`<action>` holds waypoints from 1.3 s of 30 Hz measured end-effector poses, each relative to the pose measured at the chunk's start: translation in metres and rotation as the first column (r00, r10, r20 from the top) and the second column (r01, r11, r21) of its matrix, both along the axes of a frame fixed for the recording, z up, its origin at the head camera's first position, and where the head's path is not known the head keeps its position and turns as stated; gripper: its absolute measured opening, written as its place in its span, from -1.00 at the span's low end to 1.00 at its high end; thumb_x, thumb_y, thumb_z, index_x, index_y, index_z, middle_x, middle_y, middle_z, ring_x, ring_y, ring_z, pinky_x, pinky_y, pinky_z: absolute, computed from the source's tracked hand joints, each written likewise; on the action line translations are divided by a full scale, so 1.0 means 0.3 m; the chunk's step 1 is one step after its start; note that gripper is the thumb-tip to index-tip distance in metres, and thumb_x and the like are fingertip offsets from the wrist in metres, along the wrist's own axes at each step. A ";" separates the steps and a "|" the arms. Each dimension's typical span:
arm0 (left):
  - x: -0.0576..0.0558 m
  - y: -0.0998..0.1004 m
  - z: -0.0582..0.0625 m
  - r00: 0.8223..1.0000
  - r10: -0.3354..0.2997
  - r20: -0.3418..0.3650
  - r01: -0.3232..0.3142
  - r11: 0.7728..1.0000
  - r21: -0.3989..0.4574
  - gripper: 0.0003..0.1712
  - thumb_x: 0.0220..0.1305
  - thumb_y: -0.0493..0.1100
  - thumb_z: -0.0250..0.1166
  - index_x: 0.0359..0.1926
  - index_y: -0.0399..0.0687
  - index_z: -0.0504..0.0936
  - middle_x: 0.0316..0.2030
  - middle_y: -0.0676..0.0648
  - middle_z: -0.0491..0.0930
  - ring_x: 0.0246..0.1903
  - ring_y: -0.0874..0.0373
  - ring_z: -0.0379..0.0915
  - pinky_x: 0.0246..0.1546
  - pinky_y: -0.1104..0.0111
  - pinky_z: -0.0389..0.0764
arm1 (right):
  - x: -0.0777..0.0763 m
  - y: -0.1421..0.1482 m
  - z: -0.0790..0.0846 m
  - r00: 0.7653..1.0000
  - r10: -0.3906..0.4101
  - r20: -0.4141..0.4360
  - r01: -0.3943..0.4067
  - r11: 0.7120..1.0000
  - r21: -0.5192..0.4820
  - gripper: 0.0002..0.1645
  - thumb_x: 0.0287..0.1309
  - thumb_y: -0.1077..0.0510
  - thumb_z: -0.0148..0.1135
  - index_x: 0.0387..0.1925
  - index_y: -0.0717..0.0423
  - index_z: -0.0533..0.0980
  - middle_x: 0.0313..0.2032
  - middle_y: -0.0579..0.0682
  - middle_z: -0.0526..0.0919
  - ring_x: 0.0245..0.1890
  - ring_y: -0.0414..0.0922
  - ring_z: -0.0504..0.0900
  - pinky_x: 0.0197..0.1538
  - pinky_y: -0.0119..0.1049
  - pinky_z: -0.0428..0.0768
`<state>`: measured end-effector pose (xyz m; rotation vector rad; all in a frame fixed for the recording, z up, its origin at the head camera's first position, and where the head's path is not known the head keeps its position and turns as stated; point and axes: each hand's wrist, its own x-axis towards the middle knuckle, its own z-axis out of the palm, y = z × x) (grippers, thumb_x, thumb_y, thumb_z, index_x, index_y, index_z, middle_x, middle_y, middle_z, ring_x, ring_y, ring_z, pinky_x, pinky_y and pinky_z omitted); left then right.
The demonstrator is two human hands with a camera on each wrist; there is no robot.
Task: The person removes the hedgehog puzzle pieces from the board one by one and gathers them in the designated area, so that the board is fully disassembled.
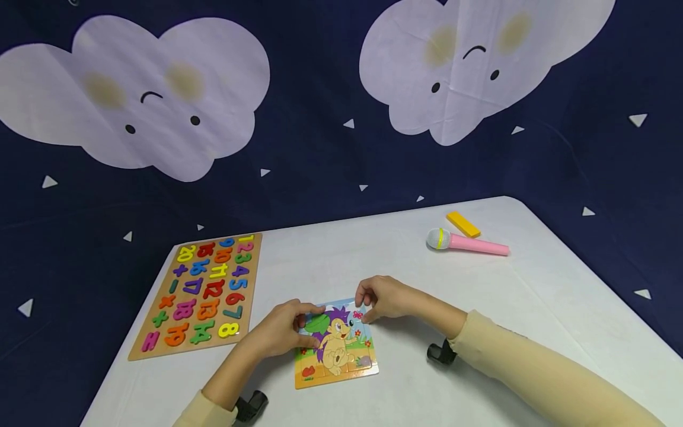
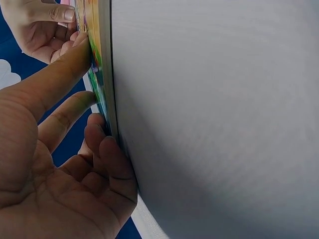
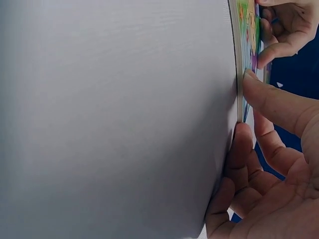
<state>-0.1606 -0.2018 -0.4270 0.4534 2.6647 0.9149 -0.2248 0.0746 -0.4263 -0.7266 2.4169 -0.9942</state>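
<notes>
One nearly square hedgehog puzzle (image 1: 336, 350) lies between the two hands on the white table (image 1: 320, 255), roughly parallel with the table's far edge and nearer the left edge than the right. Neither side is clearly longer, so no long axis stands out. It lies to the right of the left hand (image 1: 280, 329), which holds it by the left side, thumb and forefinger spread over the picture. From the right hand (image 1: 392, 296) it lies leftward and towards the viewer; that hand grips the far right corner, thumb and forefinger set narrowly apart. Both hands touch it, so neither is nearer (whether they bear any of its weight, I cannot tell). Farther out, a number board (image 1: 251, 296) fills the table's far left corner; a pink toy microphone (image 1: 475, 244) and a yellow block (image 1: 463, 224) lie towards the far right corner.
</notes>
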 end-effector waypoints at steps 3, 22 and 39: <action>-0.001 0.000 -0.002 1.000 0.002 0.006 -0.002 1.000 0.000 -0.32 0.16 -0.15 0.66 0.33 0.02 0.72 -0.33 -0.02 0.45 -0.26 0.13 0.34 -0.33 0.41 0.34 | 0.002 -0.001 -0.001 1.000 -0.013 0.003 0.013 1.000 -0.001 -0.65 0.02 0.32 0.67 -0.24 0.10 0.62 -0.39 -0.07 0.55 -0.40 -0.22 0.41 -0.29 -0.43 0.40; -0.006 -0.001 -0.007 1.000 -0.010 -0.004 0.010 1.000 -0.006 -0.31 0.17 -0.15 0.66 0.34 0.00 0.71 -0.33 -0.01 0.45 -0.27 0.14 0.34 -0.33 0.42 0.35 | 0.003 -0.004 0.009 0.999 -0.037 0.025 0.036 0.999 0.012 -0.63 0.02 0.33 0.67 -0.20 0.14 0.62 -0.38 -0.05 0.56 -0.38 -0.21 0.42 -0.29 -0.42 0.41; -0.001 -0.005 0.000 1.000 -0.018 -0.012 0.018 1.000 0.002 -0.32 0.15 -0.13 0.67 0.32 -0.01 0.72 -0.33 -0.02 0.45 -0.28 0.13 0.33 -0.33 0.41 0.32 | 0.002 -0.005 0.005 0.999 -0.019 0.028 0.018 1.000 0.012 -0.66 0.04 0.33 0.65 -0.22 0.13 0.62 -0.37 -0.07 0.55 -0.38 -0.22 0.41 -0.29 -0.43 0.40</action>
